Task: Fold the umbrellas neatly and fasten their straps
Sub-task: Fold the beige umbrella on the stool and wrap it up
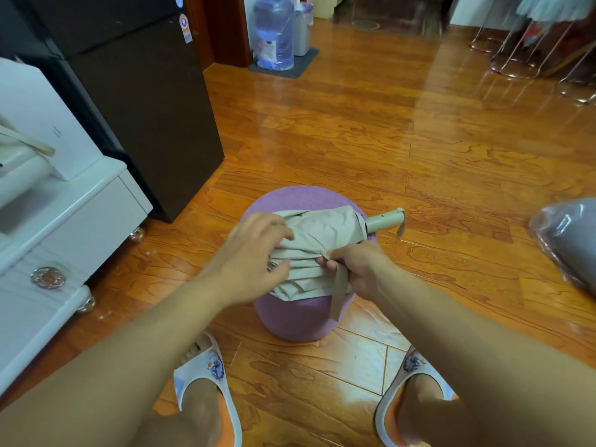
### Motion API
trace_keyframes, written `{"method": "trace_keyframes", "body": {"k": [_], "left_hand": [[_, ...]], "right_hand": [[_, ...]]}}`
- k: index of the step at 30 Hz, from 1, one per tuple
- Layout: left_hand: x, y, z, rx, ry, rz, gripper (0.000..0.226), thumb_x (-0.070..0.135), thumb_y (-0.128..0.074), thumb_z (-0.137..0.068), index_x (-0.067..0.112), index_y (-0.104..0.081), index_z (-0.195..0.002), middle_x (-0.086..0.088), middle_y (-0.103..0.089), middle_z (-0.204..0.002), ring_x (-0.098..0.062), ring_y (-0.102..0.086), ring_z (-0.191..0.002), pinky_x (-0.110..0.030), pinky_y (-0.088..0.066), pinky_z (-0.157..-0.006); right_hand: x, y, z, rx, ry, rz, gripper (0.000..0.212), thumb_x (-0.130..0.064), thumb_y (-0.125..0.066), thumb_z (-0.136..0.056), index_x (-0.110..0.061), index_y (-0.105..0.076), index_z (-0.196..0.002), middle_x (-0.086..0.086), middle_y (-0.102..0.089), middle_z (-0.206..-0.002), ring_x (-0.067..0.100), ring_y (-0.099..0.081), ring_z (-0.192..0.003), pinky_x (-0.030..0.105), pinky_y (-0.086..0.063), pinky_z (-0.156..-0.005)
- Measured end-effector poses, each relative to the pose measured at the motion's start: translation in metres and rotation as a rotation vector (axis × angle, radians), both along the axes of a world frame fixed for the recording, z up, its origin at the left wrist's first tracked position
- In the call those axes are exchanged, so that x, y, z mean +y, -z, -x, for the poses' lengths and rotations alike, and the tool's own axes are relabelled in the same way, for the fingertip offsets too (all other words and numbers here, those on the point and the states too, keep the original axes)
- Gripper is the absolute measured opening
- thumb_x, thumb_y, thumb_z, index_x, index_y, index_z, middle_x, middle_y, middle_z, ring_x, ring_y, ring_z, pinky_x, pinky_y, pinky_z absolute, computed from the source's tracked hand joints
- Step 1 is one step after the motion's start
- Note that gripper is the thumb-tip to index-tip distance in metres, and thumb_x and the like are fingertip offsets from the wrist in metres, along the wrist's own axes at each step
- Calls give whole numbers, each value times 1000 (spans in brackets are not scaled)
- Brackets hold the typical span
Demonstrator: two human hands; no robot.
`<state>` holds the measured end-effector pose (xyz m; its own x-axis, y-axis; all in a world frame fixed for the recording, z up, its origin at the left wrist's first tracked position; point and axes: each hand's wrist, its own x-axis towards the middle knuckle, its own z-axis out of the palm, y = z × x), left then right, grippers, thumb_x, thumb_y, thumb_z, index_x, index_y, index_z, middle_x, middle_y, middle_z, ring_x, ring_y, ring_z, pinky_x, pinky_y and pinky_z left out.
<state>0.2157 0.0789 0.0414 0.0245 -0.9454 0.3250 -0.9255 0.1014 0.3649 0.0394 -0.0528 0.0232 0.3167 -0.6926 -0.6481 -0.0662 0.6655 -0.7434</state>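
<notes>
Beige fabric fills the middle of my view: the umbrella [317, 250] lies across the top of a round purple stool [300, 317], its canopy collapsed but loose and wrinkled, not yet rolled tight. My right hand [358, 269] pinches the strap [338, 285] between thumb and fingertips, right where it leaves the canopy; the free end of the strap hangs down from that pinch, over the near side of the stool. Just to the left of the pinch, my left hand [254, 250] grips the bunched cloth, fingers curled over the top folds and thumb underneath, so both hands are touching the canopy and sit close together with a little fabric between them. Up and to the right of the pinch, the pale green handle [385, 220] sticks out past the stool's edge, with a short wrist loop [400, 225] dangling from its end. The strap is unfastened.

Below my hands, nearer to me, I see both feet in white and orange slippers [206, 382] on the wooden floor [403, 130]. Well off to the left of the grip stands a white cabinet [64, 221] with a dark refrigerator [142, 101] behind it. Far beyond the stool a blue water jug [274, 30] sits on a grey mat. Far right of the pinch, at the frame's edge, lies something grey wrapped in clear plastic [571, 240]; I cannot tell what it is.
</notes>
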Motion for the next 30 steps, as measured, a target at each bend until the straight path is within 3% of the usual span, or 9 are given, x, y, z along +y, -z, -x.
{"method": "trace_keyframes", "body": {"k": [5,10,13,16,18,21,25,28,30], "left_hand": [[-1,34,9,-191,54,-230,102,56,-72,-80,31,-16,-161,1,-24,-164,-21,-21,-150,-41,-24,-122],[-1,42,-17,168,-100,-305,119,51,-88,-65,40,-14,-158,3,-18,-162,-19,-16,-152,-37,-20,-123],[7,42,-30,409,-229,-305,97,27,-92,-70,34,-36,-149,3,-35,-145,-17,-40,-137,-35,-37,-115],[6,38,-17,649,-366,-267,64,6,-83,-80,22,-51,-133,1,-57,-121,-12,-61,-104,-20,-52,-85],[2,36,-9,884,-453,-246,45,-2,-76,-85,13,-57,-123,-6,-65,-109,-12,-66,-90,-14,-52,-74],[-4,29,-6,1101,-610,-233,23,2,-74,-89,11,-67,-108,-14,-74,-100,-23,-73,-88,-28,-57,-73],[-12,7,-4,1555,-756,-384,19,-10,-57,-92,-1,-70,-104,-17,-74,-99,-20,-68,-67,-24,-54,-50],[-11,8,-11,1586,-790,-447,17,-4,-60,-92,-4,-70,-106,-14,-74,-93,-19,-66,-64,-23,-53,-48],[-7,17,-12,1310,-872,-401,11,7,-70,-87,0,-68,-95,-11,-74,-82,-25,-70,-64,-32,-57,-52]], "right_hand": [[3,0,0,0,3,-8,28,14,-57,-91,7,-56,-118,28,-71,-103,27,-75,-68,22,-53,-45],[6,2,5,-13,-6,-21,28,15,-57,-91,10,-54,-118,32,-68,-108,28,-74,-67,21,-51,-45],[3,1,10,-43,-11,-49,31,15,-56,-92,10,-52,-121,32,-67,-111,28,-75,-68,21,-51,-44],[1,-4,11,-69,-12,-71,29,15,-55,-93,8,-54,-120,29,-69,-109,27,-75,-70,20,-51,-44],[0,-8,9,-79,-5,-69,26,15,-55,-93,6,-57,-117,27,-69,-109,25,-75,-69,19,-51,-43],[-1,-19,4,-103,15,-47,22,16,-54,-93,1,-60,-108,22,-70,-105,21,-75,-67,18,-49,-41],[-8,-38,-2,-143,55,25,21,16,-50,-94,-1,-53,-105,21,-66,-91,20,-72,-59,18,-48,-41],[-7,-37,-7,-103,8,58,21,16,-48,-94,0,-52,-106,19,-63,-85,20,-71,-56,20,-48,-41],[-1,-30,-9,-68,-32,45,22,17,-49,-93,-4,-51,-95,15,-61,-76,21,-71,-56,20,-48,-41]]}}
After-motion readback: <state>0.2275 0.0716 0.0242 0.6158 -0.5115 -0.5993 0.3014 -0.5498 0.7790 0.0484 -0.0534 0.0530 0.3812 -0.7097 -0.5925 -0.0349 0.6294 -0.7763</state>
